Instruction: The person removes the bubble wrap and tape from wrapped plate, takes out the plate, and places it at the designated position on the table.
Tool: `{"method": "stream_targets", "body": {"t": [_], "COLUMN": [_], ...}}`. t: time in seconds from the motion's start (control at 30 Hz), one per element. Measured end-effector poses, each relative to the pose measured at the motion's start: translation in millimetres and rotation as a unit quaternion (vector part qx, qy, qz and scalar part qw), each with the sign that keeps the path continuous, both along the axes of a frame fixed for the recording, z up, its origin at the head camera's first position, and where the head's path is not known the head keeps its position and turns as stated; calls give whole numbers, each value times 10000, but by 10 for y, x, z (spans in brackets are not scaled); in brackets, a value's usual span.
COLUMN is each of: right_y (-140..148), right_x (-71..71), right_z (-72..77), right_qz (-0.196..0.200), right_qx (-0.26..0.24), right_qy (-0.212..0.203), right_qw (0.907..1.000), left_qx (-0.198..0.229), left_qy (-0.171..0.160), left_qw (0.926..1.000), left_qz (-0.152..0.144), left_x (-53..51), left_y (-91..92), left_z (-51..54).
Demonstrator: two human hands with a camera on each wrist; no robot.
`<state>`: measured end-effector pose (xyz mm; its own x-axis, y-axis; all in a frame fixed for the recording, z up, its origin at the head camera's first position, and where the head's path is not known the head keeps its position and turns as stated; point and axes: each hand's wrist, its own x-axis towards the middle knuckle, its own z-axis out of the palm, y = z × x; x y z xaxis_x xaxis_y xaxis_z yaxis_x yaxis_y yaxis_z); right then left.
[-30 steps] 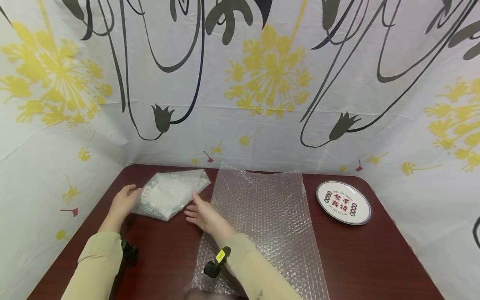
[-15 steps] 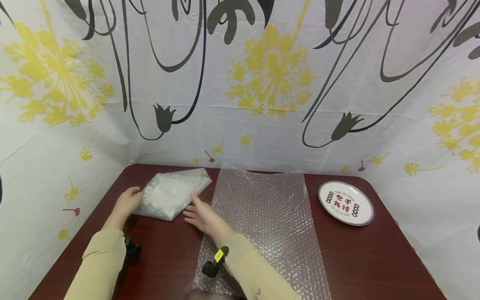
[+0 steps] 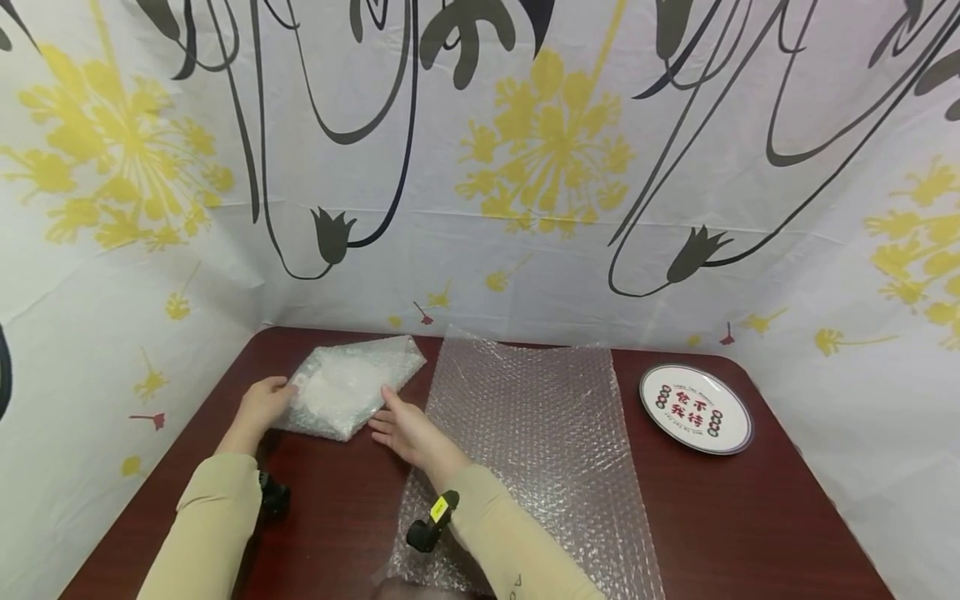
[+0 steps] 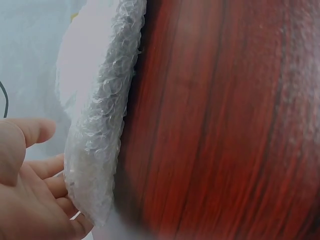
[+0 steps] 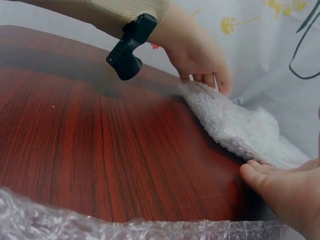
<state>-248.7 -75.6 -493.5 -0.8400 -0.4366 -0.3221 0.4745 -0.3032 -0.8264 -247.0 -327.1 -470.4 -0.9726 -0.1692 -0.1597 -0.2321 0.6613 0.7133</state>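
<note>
A bubble-wrapped package [image 3: 345,390] lies at the far left of the table, with a round white thing showing through the clear wrap. My left hand [image 3: 262,406] is at its left edge. In the left wrist view, that hand's fingers [image 4: 47,167] reach to the package's edge, while the thumb stands apart from the wrap. On the package's right side is my right hand [image 3: 408,429], fingers extended and palm turned toward it. The right wrist view shows this hand [image 5: 295,195] low beside the package's near edge; whether every finger touches it I cannot tell.
A long sheet of bubble wrap [image 3: 532,433] lies flat on the dark red table [image 3: 330,508], under my right forearm. Farther right sits a white plate [image 3: 696,408] with red characters and a dark rim. A patterned cloth [image 3: 465,283] hangs behind the table.
My left hand has moved slightly right, up to the package's left edge, covering some of it. The right hand stays almost in place. The whole view has shifted a little.
</note>
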Motion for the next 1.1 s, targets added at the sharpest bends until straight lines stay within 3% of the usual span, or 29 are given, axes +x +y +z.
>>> {"method": "stream_targets", "body": {"t": [0.23, 0.67, 1.1], "right_y": [5, 0, -6], "right_x": [0, 6, 18], "right_z": [11, -11, -23], "right_qz": [55, 94, 72], "right_qx": [56, 135, 131], "right_qy": [58, 218, 387], "right_qw": [10000, 9996, 9991], "left_qx": [207, 510, 917], "left_qy": [-152, 41, -146], "left_qw": [9996, 9967, 9934], "left_qz": [122, 629, 677], "left_x": [28, 34, 75], "left_y": [19, 27, -9], "left_z": [0, -129, -135]}}
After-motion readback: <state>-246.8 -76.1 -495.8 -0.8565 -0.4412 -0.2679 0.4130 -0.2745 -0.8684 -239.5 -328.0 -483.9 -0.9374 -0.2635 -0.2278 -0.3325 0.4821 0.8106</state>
